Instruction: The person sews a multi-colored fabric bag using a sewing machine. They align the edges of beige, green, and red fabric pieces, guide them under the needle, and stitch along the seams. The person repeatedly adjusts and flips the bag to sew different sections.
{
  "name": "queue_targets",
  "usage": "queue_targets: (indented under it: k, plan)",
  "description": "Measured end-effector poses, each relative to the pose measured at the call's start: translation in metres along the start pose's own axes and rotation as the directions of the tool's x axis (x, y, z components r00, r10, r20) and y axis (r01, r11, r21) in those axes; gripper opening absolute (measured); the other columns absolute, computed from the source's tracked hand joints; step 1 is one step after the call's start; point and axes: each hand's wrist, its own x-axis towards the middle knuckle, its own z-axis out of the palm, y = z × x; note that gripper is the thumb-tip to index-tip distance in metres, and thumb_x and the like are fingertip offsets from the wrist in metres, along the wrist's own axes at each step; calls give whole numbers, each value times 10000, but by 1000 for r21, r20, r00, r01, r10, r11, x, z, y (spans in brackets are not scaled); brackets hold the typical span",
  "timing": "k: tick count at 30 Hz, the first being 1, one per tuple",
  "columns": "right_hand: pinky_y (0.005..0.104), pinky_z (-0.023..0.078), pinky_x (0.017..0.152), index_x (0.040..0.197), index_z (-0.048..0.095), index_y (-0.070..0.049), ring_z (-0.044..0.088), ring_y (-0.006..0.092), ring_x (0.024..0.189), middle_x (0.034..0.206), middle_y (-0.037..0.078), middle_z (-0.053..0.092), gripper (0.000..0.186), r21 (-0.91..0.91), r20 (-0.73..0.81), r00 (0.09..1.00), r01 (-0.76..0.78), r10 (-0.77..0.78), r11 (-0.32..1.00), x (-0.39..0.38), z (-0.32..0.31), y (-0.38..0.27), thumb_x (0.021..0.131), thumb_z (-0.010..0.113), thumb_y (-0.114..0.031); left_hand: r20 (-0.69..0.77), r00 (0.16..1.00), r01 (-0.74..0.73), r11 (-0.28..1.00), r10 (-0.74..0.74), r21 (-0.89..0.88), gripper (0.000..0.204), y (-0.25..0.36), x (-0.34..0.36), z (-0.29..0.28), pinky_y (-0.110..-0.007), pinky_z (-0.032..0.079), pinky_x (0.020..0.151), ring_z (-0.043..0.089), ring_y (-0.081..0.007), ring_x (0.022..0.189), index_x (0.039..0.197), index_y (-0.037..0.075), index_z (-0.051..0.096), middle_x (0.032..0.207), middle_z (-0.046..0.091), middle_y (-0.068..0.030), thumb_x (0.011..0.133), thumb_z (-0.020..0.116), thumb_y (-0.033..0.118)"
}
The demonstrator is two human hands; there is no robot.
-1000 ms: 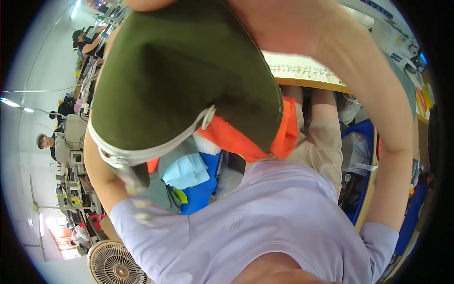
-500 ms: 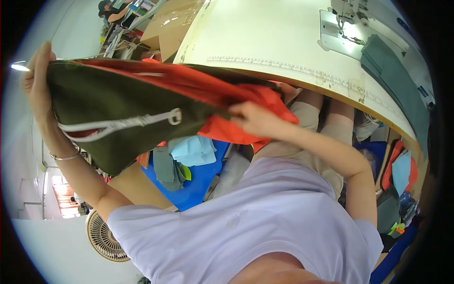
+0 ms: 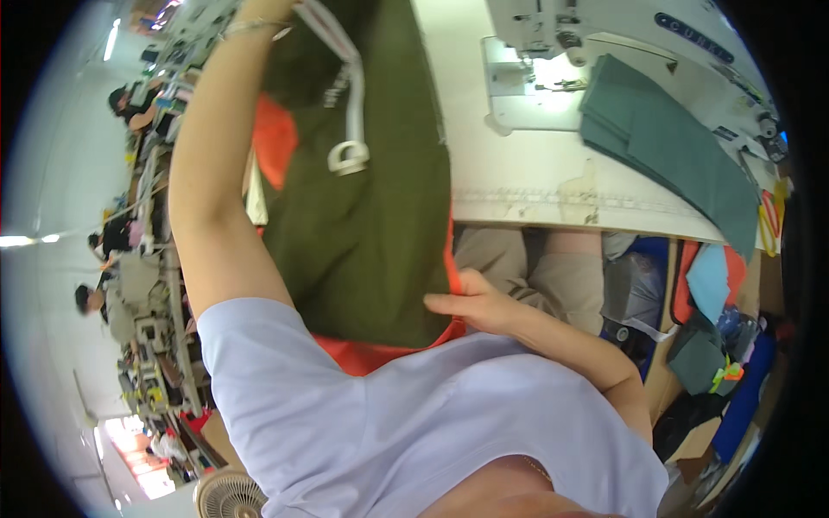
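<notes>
An olive-green fabric piece (image 3: 380, 198) with orange fabric (image 3: 275, 138) hangs from the top of the picture down toward my lap. A white zipper strip (image 3: 354, 104) ends in a white D-ring (image 3: 349, 157) on it. My left hand (image 3: 275, 10), with a bracelet at the wrist, is raised at the top edge beside the fabric; its fingers are out of sight. My right hand (image 3: 466, 302) is closed on the lower right edge, thumb over the green, near an orange border.
A sewing machine (image 3: 548, 30) sits on a white table (image 3: 501, 173) with a ruler edge. Folded grey-green fabric (image 3: 648, 147) and yellow-handled scissors (image 3: 768, 220) lie to the right. Coloured scraps (image 3: 704, 285) fill a lower space. Co-workers (image 3: 129, 112) sit at machines leftward; a fan (image 3: 226, 496) stands below.
The fabric has swung from sideways to lengthwise. My left hand has risen to the top edge, and my right hand has moved down to the fabric's lower corner. The sewing table shows more.
</notes>
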Motion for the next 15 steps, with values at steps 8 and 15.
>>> queue_targets:
  k: [8, 15]
  plan:
    - [302, 531, 950, 1275, 644, 37, 651, 144, 1115, 1238, 100, 695, 393, -93, -429, 903, -22, -20, 995, -38, -44, 7, 983, 697, -220, 284, 957, 105, 852, 53, -513, 335, 168, -146, 91, -411, 490, 1027, 618, -314, 1194, 1246, 93, 665, 1223, 671, -111, 929, 626, 194]
    - [320, 549, 892, 1147, 714, 15, 702, 205, 1002, 1093, 107, 749, 337, -419, -524, 847, -163, -91, 893, -40, -58, -2, 914, 765, -224, 205, 977, 101, 734, 52, -671, 464, 173, -157, 126, -418, 430, 1105, 521, -312, 1322, 1408, 103, 549, 1456, 542, -90, 956, 610, 186]
